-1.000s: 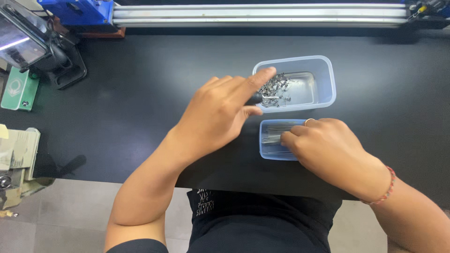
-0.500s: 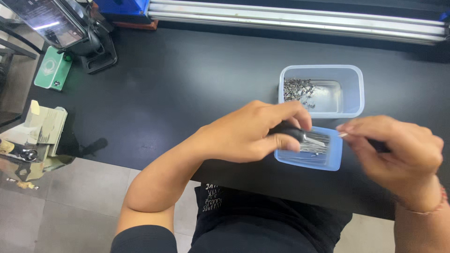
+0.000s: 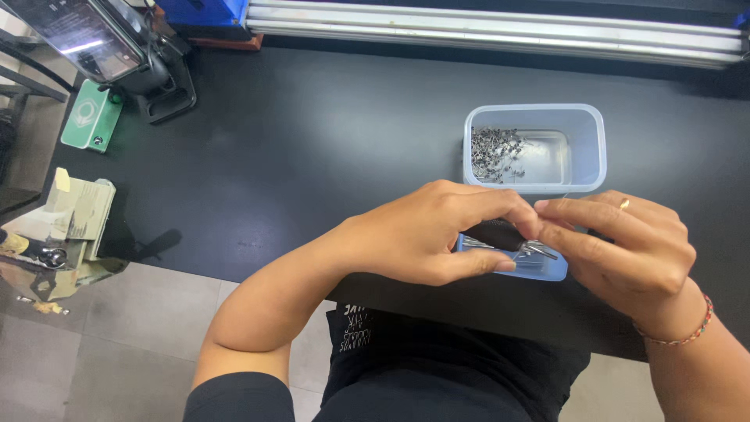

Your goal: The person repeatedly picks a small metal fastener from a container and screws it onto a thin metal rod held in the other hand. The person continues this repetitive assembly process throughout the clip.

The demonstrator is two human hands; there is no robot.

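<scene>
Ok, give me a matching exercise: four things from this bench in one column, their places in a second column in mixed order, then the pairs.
Things:
1. large clear tub
2. small blue tray
3. black-handled tool
4. green card

Places:
A. far left of the table, by the black stand
B. in the left hand, tip meeting the right hand
C. beyond the hands, with small metal parts inside
D. under the hands at the table's near edge

Pairs: 1-C, 2-D, 3-B, 4-A
</scene>
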